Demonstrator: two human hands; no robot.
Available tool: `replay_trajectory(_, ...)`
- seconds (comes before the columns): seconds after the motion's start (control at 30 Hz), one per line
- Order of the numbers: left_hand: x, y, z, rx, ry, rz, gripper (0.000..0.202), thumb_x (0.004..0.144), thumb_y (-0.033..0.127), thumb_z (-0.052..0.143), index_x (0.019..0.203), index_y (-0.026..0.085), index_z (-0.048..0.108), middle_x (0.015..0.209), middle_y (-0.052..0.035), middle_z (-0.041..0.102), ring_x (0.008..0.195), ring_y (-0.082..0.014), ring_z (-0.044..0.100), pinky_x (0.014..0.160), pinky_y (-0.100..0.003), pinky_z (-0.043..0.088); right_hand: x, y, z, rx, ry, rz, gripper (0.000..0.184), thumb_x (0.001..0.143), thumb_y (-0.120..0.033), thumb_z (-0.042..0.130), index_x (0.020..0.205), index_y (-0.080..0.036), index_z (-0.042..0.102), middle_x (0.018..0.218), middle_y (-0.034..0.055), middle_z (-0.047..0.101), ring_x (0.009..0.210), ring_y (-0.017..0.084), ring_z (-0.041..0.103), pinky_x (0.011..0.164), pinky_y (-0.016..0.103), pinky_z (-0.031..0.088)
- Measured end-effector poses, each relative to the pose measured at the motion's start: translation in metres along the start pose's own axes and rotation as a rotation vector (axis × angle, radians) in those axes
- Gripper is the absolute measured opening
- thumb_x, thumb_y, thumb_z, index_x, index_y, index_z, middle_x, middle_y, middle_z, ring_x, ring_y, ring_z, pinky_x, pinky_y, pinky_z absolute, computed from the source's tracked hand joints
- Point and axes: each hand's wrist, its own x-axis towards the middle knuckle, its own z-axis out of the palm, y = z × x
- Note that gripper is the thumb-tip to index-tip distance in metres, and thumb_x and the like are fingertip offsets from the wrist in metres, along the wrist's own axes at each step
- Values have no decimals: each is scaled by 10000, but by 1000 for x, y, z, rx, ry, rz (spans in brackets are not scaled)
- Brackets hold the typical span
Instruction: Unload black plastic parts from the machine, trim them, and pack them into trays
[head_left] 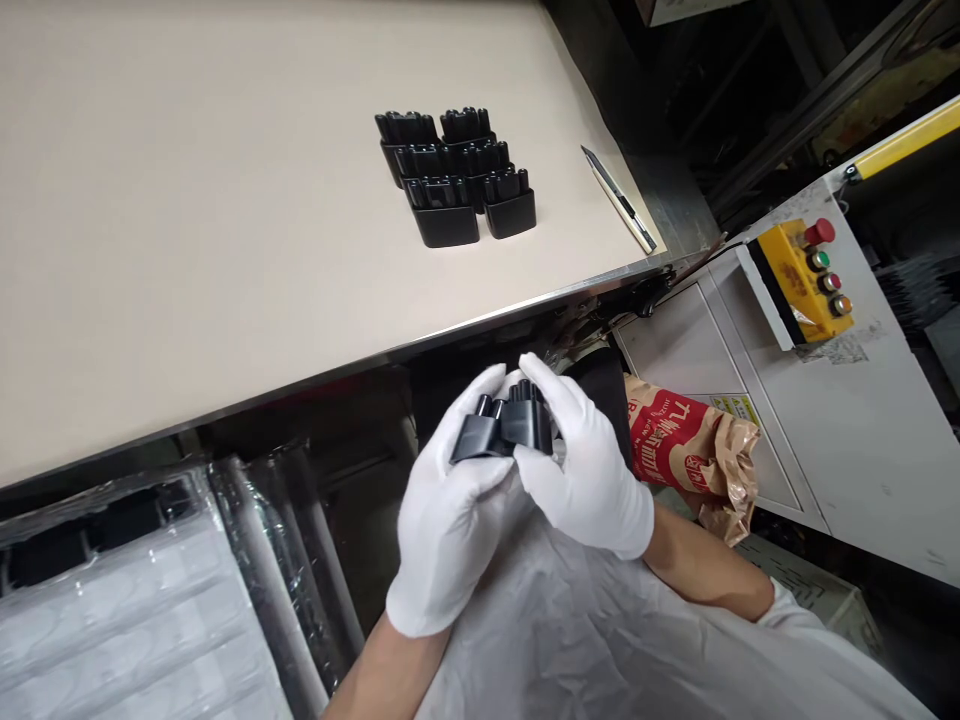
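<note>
Both hands wear white gloves and are held close together below the table's front edge. My left hand [450, 510] is closed on a glossy black plastic part [475, 438] with short rounded pegs on top. Fingers and thumb of my right hand [581, 470] grip a second, similar black plastic part [527, 422]. The two parts sit side by side and seem to touch; gloves hide some of their sides. On the table stands a group of several matching black parts [450, 220], set in two columns with pegs upward.
The beige table [225, 220] has a metal front edge. A dark pen-like tool [619, 198] lies near its right corner. At right are a yellow button box [799, 280] and a brown paper bag [690, 445]. Clear plastic trays [135, 620] stand at lower left.
</note>
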Motion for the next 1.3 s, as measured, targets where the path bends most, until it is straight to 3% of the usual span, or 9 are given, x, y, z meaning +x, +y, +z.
replay_trajectory(0.13,-4,4,-1,-255,-52,-120,452,850,195,604,1277,294,715,1377,-67,677,1277,-353,652,1006,-516,620,5,-17,-12,308,89,142,403,897,-247,704,1297,-240,654,1278,66,741,1206,261,708,1034,385,608)
replay_trajectory(0.23,-5,9,-4,-342,-112,-157,421,828,184,598,1220,275,722,1381,-73,664,1217,-336,675,905,-479,659,13,-28,-21,384,52,199,278,908,-238,725,1184,-256,700,1201,20,776,1136,240,740,976,360,633)
replay_trajectory(0.33,-4,14,-5,-332,-105,-113,416,822,217,615,1223,265,717,1332,-77,685,1191,-339,682,898,-466,660,22,-32,-25,208,-3,121,291,913,-200,679,1197,-260,692,1234,23,759,1163,245,723,1027,392,609)
replay_trajectory(0.5,-1,29,-12,-206,-37,-55,401,837,204,644,1231,250,706,1268,-61,711,1170,-319,697,981,-436,628,43,-40,-22,-251,-224,-98,640,785,-138,617,1420,-201,573,1270,124,700,1083,306,723,906,439,634)
replay_trajectory(0.6,7,42,-22,-49,53,-5,417,785,188,743,1197,245,725,1253,-53,724,1141,-311,708,948,-376,640,67,-52,-19,-364,-325,-188,521,746,-123,618,1259,-210,650,1216,120,705,984,292,731,810,412,639)
replay_trajectory(0.73,29,68,-39,-217,47,39,310,789,150,684,1075,236,770,1232,-75,745,1213,-353,691,989,-449,643,106,-61,-9,-142,-246,-193,354,773,-98,656,1087,-260,663,1103,43,745,1030,246,729,892,364,635)
replay_trajectory(0.9,70,105,-60,-508,42,82,372,810,100,620,1098,278,775,1359,-57,717,1285,-330,671,1097,-501,577,152,-58,27,262,-176,5,346,790,-124,784,1091,-267,689,1058,7,766,972,205,748,851,315,648)
replay_trajectory(1.1,114,127,-84,-525,46,139,390,845,113,663,1152,333,761,1384,-20,706,1327,-312,644,1140,-480,535,189,-59,71,555,-217,208,393,756,-111,823,1102,-264,716,1040,5,782,933,210,760,836,340,662)
replay_trajectory(1.3,126,139,-90,-496,7,205,399,876,114,650,1161,372,758,1418,15,686,1394,-288,587,1152,-434,527,207,-66,80,639,-237,148,412,778,-103,808,1122,-319,736,1057,-15,766,980,218,736,880,339,647)
